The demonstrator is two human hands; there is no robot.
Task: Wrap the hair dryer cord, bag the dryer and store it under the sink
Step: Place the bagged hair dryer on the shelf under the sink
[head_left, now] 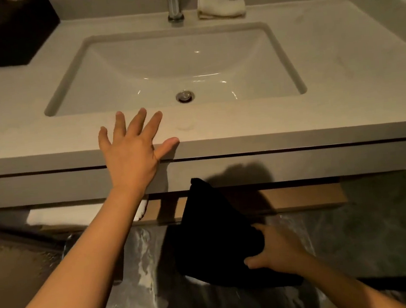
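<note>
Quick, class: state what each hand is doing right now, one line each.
Left hand: open, fingers spread, resting on the counter edge.
Right hand: closed on the black bag.

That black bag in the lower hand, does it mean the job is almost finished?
Probably close. No dryer or cord shows; the right hand has a grip on a bulging black bag, so wrapping and bagging look done, though its contents are hidden. The bag hangs in front of the shelf below the sink, while the left hand rests open on the counter edge. Left: putting it on that shelf.
</note>
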